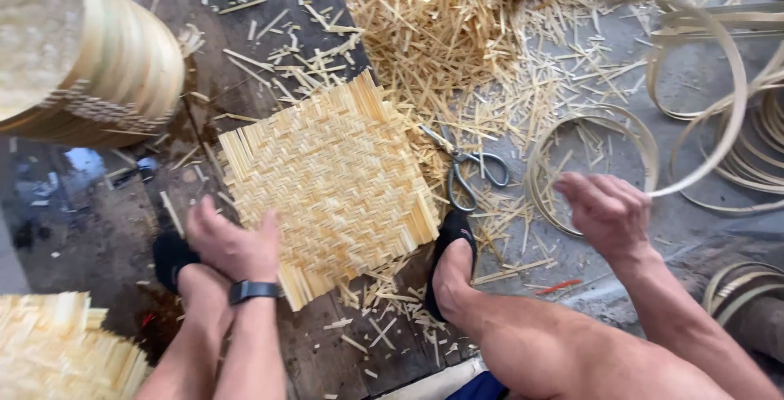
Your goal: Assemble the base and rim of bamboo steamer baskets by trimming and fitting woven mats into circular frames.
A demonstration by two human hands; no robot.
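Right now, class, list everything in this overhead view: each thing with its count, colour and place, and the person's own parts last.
Woven mat: one, pale yellow, centre, on dark planks.
Scissors: one pair, grey metal, right of the mat.
Strip offcuts: many, straw yellow, heaped at top centre.
Bent strip hoops: several, pale tan, right side.
Stacked woven trays: one pile, tan, top left.
Cut strip bundle: one, yellow, bottom left.
Left hand: rests at the mat's left edge.
Right hand: holds a hoop strip.
Feet in black slippers: two, beside the mat.

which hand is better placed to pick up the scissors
Probably the right hand: it is just right of the scissors, though it grips a bamboo hoop. The left hand rests across the woven mat.
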